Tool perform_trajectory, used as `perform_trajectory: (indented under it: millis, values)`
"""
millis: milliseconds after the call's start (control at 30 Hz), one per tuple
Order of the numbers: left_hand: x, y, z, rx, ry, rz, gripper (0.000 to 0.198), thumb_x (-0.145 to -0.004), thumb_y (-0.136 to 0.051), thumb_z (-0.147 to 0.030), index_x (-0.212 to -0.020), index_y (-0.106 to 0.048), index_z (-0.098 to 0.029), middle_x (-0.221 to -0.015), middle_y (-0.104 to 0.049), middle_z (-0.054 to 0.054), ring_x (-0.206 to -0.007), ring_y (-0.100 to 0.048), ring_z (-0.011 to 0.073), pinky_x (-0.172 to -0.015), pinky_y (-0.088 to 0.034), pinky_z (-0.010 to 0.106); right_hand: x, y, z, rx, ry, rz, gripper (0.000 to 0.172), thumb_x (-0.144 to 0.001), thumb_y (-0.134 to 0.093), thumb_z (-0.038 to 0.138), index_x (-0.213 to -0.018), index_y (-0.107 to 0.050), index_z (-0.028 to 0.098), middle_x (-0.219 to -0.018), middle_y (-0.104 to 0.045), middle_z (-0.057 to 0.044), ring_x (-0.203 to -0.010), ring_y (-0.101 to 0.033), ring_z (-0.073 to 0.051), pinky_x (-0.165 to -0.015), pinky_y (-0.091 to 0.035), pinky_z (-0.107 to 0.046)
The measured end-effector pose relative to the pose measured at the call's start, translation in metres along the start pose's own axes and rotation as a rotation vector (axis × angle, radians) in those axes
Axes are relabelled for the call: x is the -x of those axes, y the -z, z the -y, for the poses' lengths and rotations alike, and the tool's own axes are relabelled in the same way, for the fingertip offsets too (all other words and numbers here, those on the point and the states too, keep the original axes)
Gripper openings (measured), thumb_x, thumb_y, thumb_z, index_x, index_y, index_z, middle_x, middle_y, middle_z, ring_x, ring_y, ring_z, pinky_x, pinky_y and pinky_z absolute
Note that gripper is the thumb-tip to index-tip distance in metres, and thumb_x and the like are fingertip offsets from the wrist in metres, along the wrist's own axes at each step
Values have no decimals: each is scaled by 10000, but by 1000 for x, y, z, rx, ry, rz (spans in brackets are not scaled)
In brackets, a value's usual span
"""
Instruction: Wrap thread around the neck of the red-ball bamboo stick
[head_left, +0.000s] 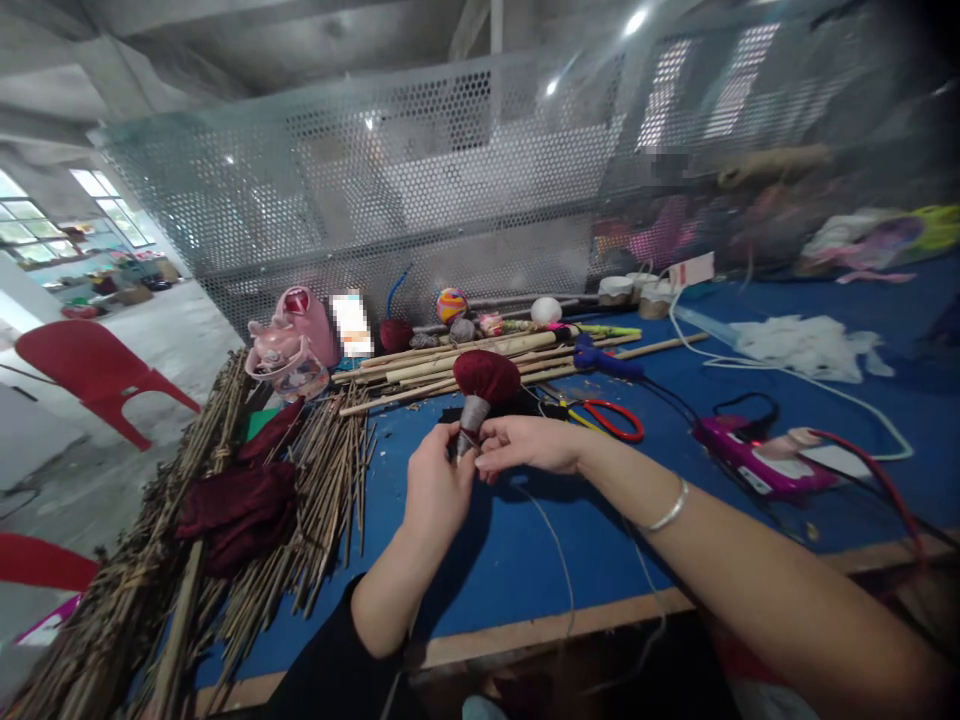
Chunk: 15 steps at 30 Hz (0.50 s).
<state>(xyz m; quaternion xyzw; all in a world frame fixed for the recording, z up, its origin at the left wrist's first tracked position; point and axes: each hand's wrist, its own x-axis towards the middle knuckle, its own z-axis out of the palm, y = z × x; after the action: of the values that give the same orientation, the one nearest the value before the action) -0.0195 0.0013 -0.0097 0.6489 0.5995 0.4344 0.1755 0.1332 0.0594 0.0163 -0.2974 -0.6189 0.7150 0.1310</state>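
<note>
My left hand (437,487) is closed round the lower end of a small craft piece: a dark red fabric ball (486,375) on a stem wrapped in grey thread (472,417). My right hand (529,444) pinches at the grey wrapping from the right, fingers together. A thin grey thread (556,548) trails from the hands down over the blue table (480,560) toward me. A silver bangle sits on my right wrist.
A heap of thin brown sticks (225,520) with dark red cloth (238,510) lies at left. Behind the hands are bamboo rods (480,355), red-handled scissors (615,420), a pink glue gun (757,462) with cables, white stuffing (806,345), a pink bottle (296,335) and a perforated metal screen (450,200).
</note>
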Motion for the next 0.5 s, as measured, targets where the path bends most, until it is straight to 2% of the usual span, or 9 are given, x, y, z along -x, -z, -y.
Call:
perform_trajectory:
  millis: [67,167,233,300,367,500]
  values:
    - [-1,0,1,-27,16,-13,247,-762,-538,-228,-999,-574,-170,-900,-654,64,-641,-571,128,-615,-420,244,-5,1,-1,-116,-43,10,245,-654,-621,182,-852,-483,140,-587,-571,21,-527,-543,-82,-546,-443,-212]
    - [-3,1,1,-45,45,-22,251,-762,-550,-253,-999,-573,-174,-884,-656,53,-589,-552,111,-590,-413,232,-9,-2,-9,-284,-98,-42,203,-626,-527,124,-805,-445,172,-487,-458,76,-397,-419,-49,-420,-383,-165]
    - [-5,0,0,-36,67,-13,253,-760,-560,-280,-989,-574,-172,-856,-653,44,-542,-524,93,-562,-403,220,-9,-4,-15,-357,-114,-95,176,-611,-478,112,-767,-433,181,-458,-380,92,-340,-286,-27,-333,-247,-118]
    - [-5,0,-2,-12,90,-1,268,-757,-568,-312,-986,-571,-172,-832,-649,32,-486,-479,71,-522,-385,205,-9,-6,-19,-377,-115,-155,110,-639,-472,142,-733,-430,182,-442,-305,101,-327,-173,-20,-309,-104,-115]
    - [-5,-1,-4,21,113,18,291,-755,-572,-351,-983,-571,-171,-811,-644,21,-437,-425,51,-475,-355,191,-7,-7,-21,-332,-49,-233,77,-692,-514,216,-716,-454,174,-434,-257,106,-335,-134,-20,-312,-67,-131]
    - [-4,-2,-5,99,169,39,346,-741,-581,-402,-993,-576,-165,-770,-637,11,-386,-356,32,-402,-284,176,-5,-5,-22,-269,129,-328,234,-717,-600,373,-743,-523,153,-403,-232,113,-339,-148,-27,-310,-95,-150]
